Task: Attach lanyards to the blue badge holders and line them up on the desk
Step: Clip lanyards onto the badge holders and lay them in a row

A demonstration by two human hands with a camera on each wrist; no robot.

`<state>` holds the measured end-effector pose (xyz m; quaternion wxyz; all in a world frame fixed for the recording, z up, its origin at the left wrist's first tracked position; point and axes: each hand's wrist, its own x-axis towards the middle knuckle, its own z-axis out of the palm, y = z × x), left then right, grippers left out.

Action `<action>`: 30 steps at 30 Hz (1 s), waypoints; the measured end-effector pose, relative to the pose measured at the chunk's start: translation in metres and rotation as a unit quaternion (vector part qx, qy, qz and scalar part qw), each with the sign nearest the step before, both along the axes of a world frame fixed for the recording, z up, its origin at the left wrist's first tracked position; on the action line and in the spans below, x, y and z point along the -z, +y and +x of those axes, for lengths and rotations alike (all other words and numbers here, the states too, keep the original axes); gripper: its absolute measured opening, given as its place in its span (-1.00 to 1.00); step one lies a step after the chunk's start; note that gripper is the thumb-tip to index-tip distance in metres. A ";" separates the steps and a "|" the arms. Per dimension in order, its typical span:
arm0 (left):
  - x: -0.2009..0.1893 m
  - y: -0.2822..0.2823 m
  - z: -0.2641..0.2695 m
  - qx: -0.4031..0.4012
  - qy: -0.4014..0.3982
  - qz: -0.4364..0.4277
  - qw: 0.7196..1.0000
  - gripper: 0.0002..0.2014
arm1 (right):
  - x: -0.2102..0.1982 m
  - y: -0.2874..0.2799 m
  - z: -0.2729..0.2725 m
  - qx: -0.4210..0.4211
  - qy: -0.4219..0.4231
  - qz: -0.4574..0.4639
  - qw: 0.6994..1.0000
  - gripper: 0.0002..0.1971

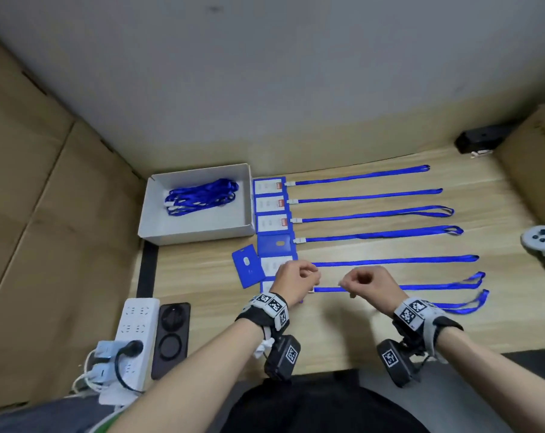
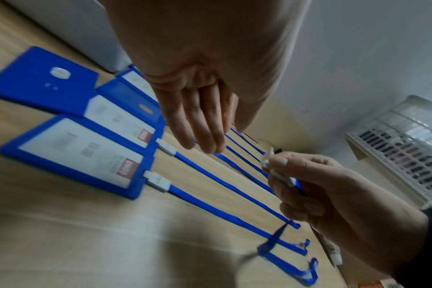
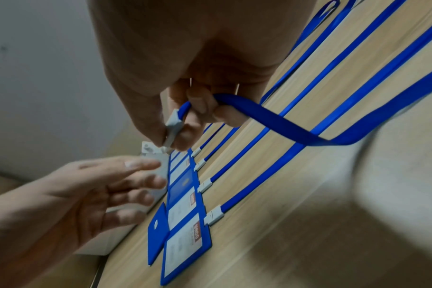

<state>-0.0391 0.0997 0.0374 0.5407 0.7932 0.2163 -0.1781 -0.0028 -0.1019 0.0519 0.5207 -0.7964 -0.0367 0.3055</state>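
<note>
White box (image 1: 199,228) beside badge holders (image 1: 271,204)

pale wall (image 1: 265,73), wooden desk (image 1: 343,326), cardboard panels (image 1: 30,214)

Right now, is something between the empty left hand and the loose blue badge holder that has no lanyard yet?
Nothing visible blocks it. The left hand hovers open above the row, and the loose blue badge holder lies bare on the wooden desk just to its left. The right hand pinches the white clip of a blue lanyard, off to the other side.
</note>
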 end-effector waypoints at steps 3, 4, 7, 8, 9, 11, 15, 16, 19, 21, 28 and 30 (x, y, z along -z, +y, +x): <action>0.020 0.037 -0.003 -0.078 0.012 0.054 0.995 -0.87 | 0.010 0.018 0.009 0.001 0.019 -0.014 1.000 -0.84; 0.025 0.050 -0.003 -0.105 0.019 0.074 0.992 -0.86 | 0.015 0.025 0.012 0.008 0.026 -0.015 1.000 -0.85; 0.046 0.090 -0.002 -0.155 0.068 0.117 0.979 -0.77 | 0.026 0.044 0.015 0.030 0.037 -0.028 0.998 -0.87; 0.052 0.101 0.000 -0.162 0.080 0.133 0.974 -0.70 | 0.029 0.049 0.016 0.035 0.035 -0.032 0.998 -0.85; 0.059 0.110 0.002 -0.166 0.091 0.155 0.970 -0.61 | 0.032 0.053 0.016 0.040 0.034 -0.039 0.998 -0.82; 0.072 0.122 0.007 -0.169 0.124 0.206 0.956 -0.37 | 0.038 0.056 0.015 0.047 0.039 -0.057 0.996 -0.80; 0.091 0.124 0.010 -0.165 0.119 0.278 0.939 -0.20 | 0.037 0.054 0.009 0.050 0.049 -0.086 0.994 -0.81; 0.093 0.122 0.010 -0.160 0.105 0.292 0.937 -0.21 | 0.035 0.053 0.008 0.055 0.046 -0.088 0.994 -0.81; 0.098 0.124 0.010 -0.173 0.094 0.288 0.937 -0.23 | 0.033 0.047 0.007 0.061 0.044 -0.103 0.992 -0.81; 0.099 0.129 0.008 -0.188 0.095 0.269 0.940 -0.27 | 0.035 0.042 0.007 0.060 0.047 -0.116 0.990 -0.81; 0.091 0.138 -0.003 -0.187 0.136 0.224 0.947 -0.54 | 0.031 0.033 0.006 0.040 0.039 -0.107 0.993 -0.81; 0.090 0.142 -0.004 -0.177 0.136 0.180 0.958 -0.57 | 0.030 0.031 0.008 0.035 0.036 -0.096 0.994 -0.81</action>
